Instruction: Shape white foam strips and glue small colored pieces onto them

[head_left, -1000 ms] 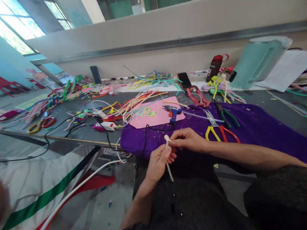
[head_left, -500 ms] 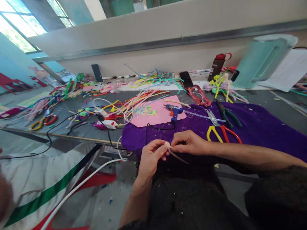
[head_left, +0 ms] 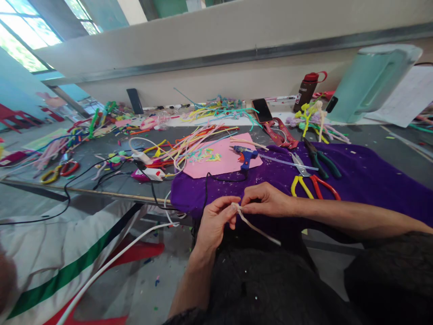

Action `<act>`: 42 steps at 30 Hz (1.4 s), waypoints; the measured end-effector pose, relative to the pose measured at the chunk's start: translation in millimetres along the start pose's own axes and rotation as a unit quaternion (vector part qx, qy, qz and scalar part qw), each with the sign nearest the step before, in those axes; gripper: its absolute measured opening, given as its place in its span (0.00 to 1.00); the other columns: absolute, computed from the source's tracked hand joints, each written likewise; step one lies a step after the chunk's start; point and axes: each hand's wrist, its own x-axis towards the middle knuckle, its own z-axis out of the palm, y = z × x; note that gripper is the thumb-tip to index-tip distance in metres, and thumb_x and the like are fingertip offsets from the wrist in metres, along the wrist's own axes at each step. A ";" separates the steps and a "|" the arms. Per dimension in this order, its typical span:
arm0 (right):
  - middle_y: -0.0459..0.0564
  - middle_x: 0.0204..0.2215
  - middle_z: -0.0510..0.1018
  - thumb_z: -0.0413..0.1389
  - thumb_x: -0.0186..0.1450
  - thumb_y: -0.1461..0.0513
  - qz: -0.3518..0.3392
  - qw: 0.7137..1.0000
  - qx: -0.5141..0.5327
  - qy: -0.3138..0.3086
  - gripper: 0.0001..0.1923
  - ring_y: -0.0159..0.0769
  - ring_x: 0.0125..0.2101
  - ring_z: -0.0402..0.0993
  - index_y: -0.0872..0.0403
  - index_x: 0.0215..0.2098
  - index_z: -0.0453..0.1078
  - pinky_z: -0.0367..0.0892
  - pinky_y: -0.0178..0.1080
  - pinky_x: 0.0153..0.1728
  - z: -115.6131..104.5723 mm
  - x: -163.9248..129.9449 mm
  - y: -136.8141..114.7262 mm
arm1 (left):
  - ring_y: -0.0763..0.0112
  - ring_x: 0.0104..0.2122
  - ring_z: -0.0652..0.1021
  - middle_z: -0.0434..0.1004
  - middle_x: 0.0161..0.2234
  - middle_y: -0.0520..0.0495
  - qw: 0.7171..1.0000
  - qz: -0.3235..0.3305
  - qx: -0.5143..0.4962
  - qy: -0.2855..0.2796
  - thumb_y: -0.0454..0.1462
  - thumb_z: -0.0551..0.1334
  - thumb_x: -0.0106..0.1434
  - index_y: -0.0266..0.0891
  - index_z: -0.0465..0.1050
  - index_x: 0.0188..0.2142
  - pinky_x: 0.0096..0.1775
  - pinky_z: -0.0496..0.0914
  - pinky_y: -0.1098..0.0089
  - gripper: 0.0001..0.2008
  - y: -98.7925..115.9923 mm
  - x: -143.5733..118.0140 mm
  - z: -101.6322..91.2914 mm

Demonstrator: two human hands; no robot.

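Observation:
A cream pipe cleaner (head_left: 259, 231) is pinched between both hands over the near edge of the purple cloth (head_left: 358, 174). My left hand (head_left: 214, 221) holds its bunched end between thumb and fingers. From the other side my right hand (head_left: 265, 201) grips it close to the same spot, fingertips nearly touching the left ones. The free tail slants down to the right over my dark clothing. Beyond the hands, a blue glue gun (head_left: 247, 158) lies on a pink sheet (head_left: 203, 169) strewn with small coloured clippings.
Right of the hands lie red-and-yellow-handled pliers (head_left: 301, 169) and green-handled pliers (head_left: 321, 160). Behind are a phone (head_left: 262, 110), a brown bottle (head_left: 306, 92) and a teal pitcher (head_left: 372, 85). Pipe cleaners (head_left: 199, 140) and scissors (head_left: 61, 171) lie leftward; a white cable (head_left: 118, 262) crosses beside a person's striped clothing (head_left: 74, 266).
The pipe cleaner's tail now reaches longer and lower to the right. Its pale rounded end has turned and is less visible between the fingers. Both hands stay almost in place.

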 end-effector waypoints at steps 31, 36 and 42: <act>0.41 0.20 0.64 0.50 0.63 0.55 0.101 0.988 0.106 -0.053 0.13 0.23 0.19 0.61 0.58 0.32 0.67 0.59 0.27 0.19 0.0 -1.8 -6.9 | 0.75 0.17 0.73 0.75 0.22 0.48 0.997 -0.057 0.028 -0.039 0.43 0.63 0.52 0.33 0.72 0.30 0.15 0.64 0.78 0.13 1.3 2.7 -6.8; 0.43 0.21 0.69 0.51 0.62 0.61 0.058 0.997 0.029 -0.048 0.10 0.23 0.20 0.63 0.59 0.32 0.70 0.57 0.27 0.20 0.7 -2.3 -5.4 | 0.77 0.16 0.72 0.75 0.22 0.49 0.993 -0.065 0.084 -0.051 0.41 0.65 0.51 0.34 0.70 0.28 0.16 0.64 0.78 0.11 1.7 0.8 -6.4; 0.38 0.15 0.63 0.53 0.58 0.60 0.190 0.965 0.181 -0.018 0.08 0.22 0.14 0.58 0.58 0.27 0.67 0.53 0.26 0.14 6.8 -1.2 -6.4 | 0.77 0.16 0.71 0.73 0.19 0.51 0.985 0.011 0.171 -0.018 0.40 0.63 0.54 0.35 0.69 0.28 0.20 0.66 0.77 0.09 3.9 -6.5 0.4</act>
